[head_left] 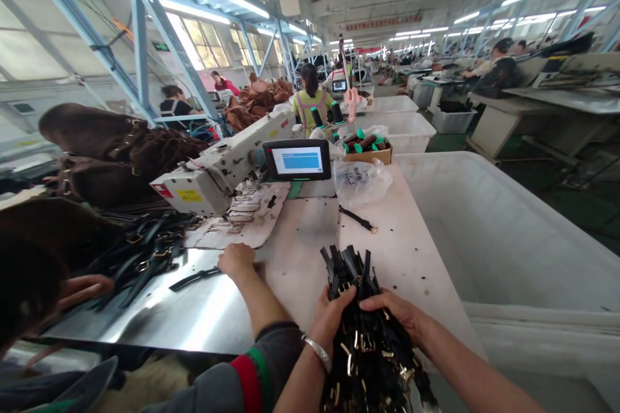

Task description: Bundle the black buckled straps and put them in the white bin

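Fingers of left hand and right hand wrapped tight round one bundle of black buckle straps, pressing from both sides, likely to keep it together, over the near edge of the surface. Straps too many to count. Beyond: one loose strap, one co-worker's hand, one sewing machine

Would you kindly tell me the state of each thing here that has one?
Bundle of black straps with gold buckles: gathered, held in both hands.
Left hand: closed around bundle.
Right hand: closed around bundle.
Black-framed touchscreen: lit, blue window showing.
Clear plastic bag: crumpled.
Co-worker's hand: resting on a single black strap.
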The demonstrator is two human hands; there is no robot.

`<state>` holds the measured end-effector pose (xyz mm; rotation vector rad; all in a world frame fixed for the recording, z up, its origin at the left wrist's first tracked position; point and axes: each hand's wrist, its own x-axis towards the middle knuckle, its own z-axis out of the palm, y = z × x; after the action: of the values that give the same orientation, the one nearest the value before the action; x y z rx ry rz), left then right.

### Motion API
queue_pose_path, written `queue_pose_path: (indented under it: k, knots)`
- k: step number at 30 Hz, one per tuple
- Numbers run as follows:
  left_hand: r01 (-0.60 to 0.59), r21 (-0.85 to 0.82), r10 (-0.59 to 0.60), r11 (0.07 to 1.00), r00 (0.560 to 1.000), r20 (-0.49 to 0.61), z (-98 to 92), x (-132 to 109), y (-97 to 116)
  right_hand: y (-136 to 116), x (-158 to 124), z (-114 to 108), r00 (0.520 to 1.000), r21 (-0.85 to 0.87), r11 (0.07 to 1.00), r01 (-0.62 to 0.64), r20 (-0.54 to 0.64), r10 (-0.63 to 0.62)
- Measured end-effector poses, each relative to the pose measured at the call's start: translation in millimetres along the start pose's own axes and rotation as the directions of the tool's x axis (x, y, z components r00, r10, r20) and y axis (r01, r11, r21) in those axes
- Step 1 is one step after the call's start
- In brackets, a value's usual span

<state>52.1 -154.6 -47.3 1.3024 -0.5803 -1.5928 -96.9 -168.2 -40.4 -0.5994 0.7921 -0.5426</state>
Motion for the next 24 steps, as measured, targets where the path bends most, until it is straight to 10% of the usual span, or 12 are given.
queue_pose_path:
  k: [12, 24]
  knots:
    - [0.150, -0.126, -0.124, 0.981, 0.973, 0.195, -4.5, -4, 23, -15, 10, 6, 0.992, -0.115, 0.985, 0.128, 0.029, -0.125]
    - [-0.055, -0.295, 0.115, 0.954, 0.975, 0.193, 23.9, 103, 99, -165, 79, 2, 0.983, -0.535, 0.825, 0.181, 0.091, -0.156]
